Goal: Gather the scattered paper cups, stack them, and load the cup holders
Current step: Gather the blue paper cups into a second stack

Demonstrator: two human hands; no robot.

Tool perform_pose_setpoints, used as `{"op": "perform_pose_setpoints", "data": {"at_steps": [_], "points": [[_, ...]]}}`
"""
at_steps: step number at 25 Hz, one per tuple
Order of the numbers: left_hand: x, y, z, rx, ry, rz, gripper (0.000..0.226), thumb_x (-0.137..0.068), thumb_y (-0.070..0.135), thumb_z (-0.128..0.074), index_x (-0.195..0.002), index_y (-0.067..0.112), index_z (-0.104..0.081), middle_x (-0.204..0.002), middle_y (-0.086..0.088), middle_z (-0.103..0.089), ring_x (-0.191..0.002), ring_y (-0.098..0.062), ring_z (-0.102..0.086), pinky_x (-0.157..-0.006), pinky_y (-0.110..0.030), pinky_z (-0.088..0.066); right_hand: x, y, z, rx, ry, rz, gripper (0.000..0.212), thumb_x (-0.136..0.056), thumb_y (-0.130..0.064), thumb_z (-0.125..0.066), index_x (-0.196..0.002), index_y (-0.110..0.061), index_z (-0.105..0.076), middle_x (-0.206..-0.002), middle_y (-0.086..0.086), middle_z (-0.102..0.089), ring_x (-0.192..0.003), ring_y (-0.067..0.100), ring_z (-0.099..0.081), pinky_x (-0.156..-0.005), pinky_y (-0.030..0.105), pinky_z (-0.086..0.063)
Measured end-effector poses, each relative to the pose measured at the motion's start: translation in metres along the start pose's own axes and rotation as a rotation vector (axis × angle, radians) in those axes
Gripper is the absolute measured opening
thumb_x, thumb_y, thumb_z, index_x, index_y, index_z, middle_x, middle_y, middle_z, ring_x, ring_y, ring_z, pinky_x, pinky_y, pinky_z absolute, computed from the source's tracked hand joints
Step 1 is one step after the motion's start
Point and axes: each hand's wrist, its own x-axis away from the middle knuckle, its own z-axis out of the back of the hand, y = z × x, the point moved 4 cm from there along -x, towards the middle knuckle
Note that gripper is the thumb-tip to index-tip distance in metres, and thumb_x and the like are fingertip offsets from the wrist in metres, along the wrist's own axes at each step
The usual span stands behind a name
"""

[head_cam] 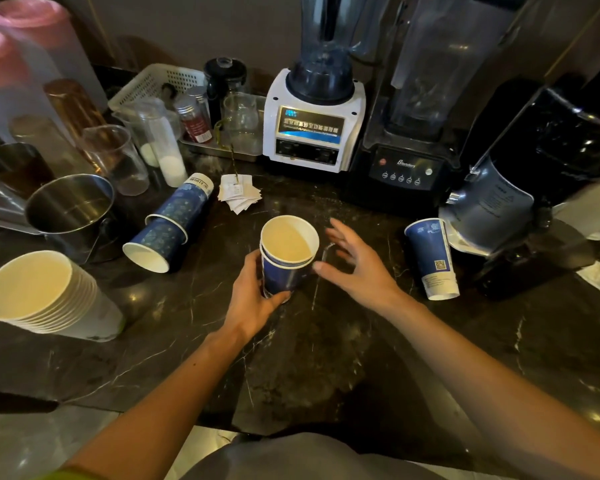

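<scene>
My left hand (pixel 248 296) grips a short stack of blue paper cups (pixel 286 258), held upright over the dark marble counter (pixel 326 341). My right hand (pixel 355 265) hovers just right of the stack, fingers spread, holding nothing. Two nested blue cups (pixel 168 225) lie on their sides to the left, mouths toward me. Near the right edge one blue cup (pixel 433 259) stands upside down. A tall stack of white paper cups (pixel 49 296) lies tilted at the far left. Clear tube cup holders with pink tops (pixel 32 53) stand at the back left.
A steel bucket (pixel 70 206), clear plastic cups (pixel 116 157) and jars crowd the back left. A white blender (pixel 314 123), a black blender (pixel 406 161) and a dark machine (pixel 520 188) line the back. Folded receipts (pixel 238 194) lie behind the held cups.
</scene>
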Motion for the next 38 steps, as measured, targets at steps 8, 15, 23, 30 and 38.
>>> {"op": "perform_pose_setpoints", "data": {"at_steps": [8, 15, 23, 30, 38], "points": [[-0.001, 0.006, -0.005, -0.036, -0.009, 0.026, 0.096, -0.071, 0.011, -0.083, -0.146, 0.016, -0.023, -0.15, -0.004, -0.04, -0.136, -0.018, -0.04, -0.109, -0.03, -0.035, 0.002, 0.102, 0.126, 0.515, 0.529, -0.409, 0.086, -0.081, -0.042, -0.073, -0.147, -0.008, -0.029, -0.143, 0.021, -0.036, -0.133, 0.04, -0.036, -0.106, 0.049, -0.036], [-0.002, 0.006, -0.004, -0.052, -0.032, 0.033, 0.096, -0.071, 0.013, -0.083, -0.146, 0.016, -0.024, -0.15, -0.004, -0.04, -0.136, -0.018, -0.04, -0.11, -0.031, -0.035, 0.01, 0.148, 0.125, 0.467, 0.427, -0.615, 0.075, -0.079, -0.043, -0.074, -0.134, -0.008, -0.037, -0.129, 0.023, -0.049, -0.116, 0.043, -0.049, -0.088, 0.05, -0.046], [-0.003, 0.005, -0.005, -0.069, -0.032, 0.031, 0.096, -0.072, 0.014, -0.082, -0.147, 0.017, -0.022, -0.151, -0.003, -0.039, -0.137, -0.018, -0.039, -0.11, -0.034, -0.033, 0.006, 0.056, 0.078, -0.088, 0.328, -0.234, 0.09, -0.077, -0.021, -0.08, -0.15, -0.019, -0.026, -0.134, -0.001, -0.051, -0.116, 0.014, -0.053, -0.096, 0.038, -0.048], [-0.002, 0.003, -0.004, -0.053, -0.041, 0.006, 0.095, -0.072, 0.013, -0.082, -0.147, 0.016, -0.023, -0.149, -0.004, -0.04, -0.136, -0.018, -0.04, -0.112, -0.036, -0.036, 0.004, -0.041, 0.06, -0.31, 0.327, 0.095, 0.087, -0.071, -0.023, -0.085, -0.143, -0.02, -0.036, -0.142, -0.004, -0.048, -0.13, 0.013, -0.049, -0.1, 0.043, -0.051], [-0.002, -0.002, -0.004, -0.049, -0.038, -0.021, 0.096, -0.071, 0.014, -0.083, -0.147, 0.019, -0.024, -0.148, -0.002, -0.042, -0.135, -0.017, -0.042, -0.111, -0.044, -0.039, 0.006, -0.065, 0.012, -0.101, 0.179, 0.176, 0.095, -0.065, -0.027, -0.089, -0.139, -0.032, -0.029, -0.139, -0.008, -0.047, -0.129, 0.006, -0.046, -0.105, 0.035, -0.046]]}}
